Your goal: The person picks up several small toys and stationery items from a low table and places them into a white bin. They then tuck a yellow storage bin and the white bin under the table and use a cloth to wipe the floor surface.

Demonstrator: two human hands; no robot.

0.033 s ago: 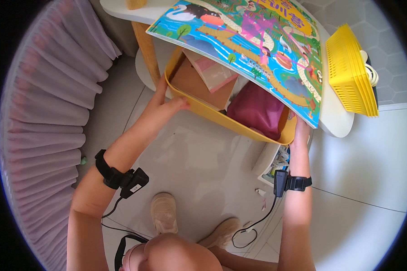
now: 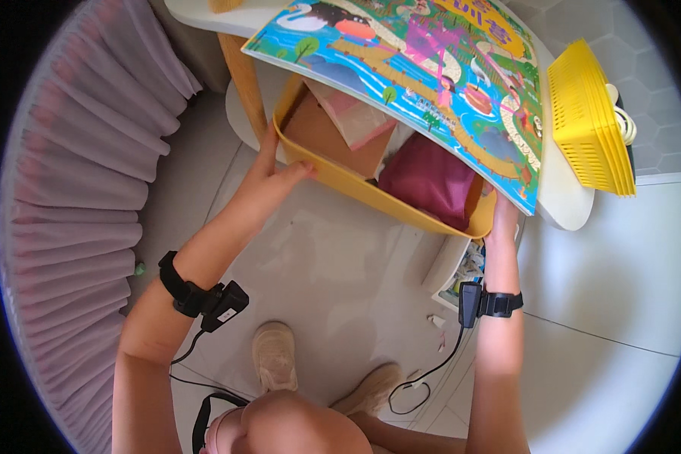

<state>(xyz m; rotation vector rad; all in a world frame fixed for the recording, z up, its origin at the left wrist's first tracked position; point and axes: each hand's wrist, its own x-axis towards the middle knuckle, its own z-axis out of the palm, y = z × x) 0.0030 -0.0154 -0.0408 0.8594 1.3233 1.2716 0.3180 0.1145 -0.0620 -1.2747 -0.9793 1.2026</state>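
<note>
A yellow storage bin (image 2: 371, 198) sits half under a white shelf. My left hand (image 2: 272, 170) grips its left end, the thumb lying along the near wall and the fingers at the side. At the opposite end my right hand (image 2: 501, 216) holds the rim, its fingers partly hidden by the bin and an overhanging picture book (image 2: 431, 79). Inside the bin lie a brown flat box (image 2: 321, 136), a pink-edged clear packet (image 2: 356, 121) and a dark pink cloth-like bundle (image 2: 431, 178). The colourful book rests on the shelf and covers the bin's far part.
Yellow perforated baskets (image 2: 586, 121) with a white cable stand on the shelf (image 2: 571, 208) at right. A white box of small items (image 2: 446, 268) is below the bin's right end. A wooden leg (image 2: 242, 83) stands at left, near a pleated lilac curtain (image 2: 91, 204).
The yellow bin has shifted very slightly away from me, with both hands still on its ends.
</note>
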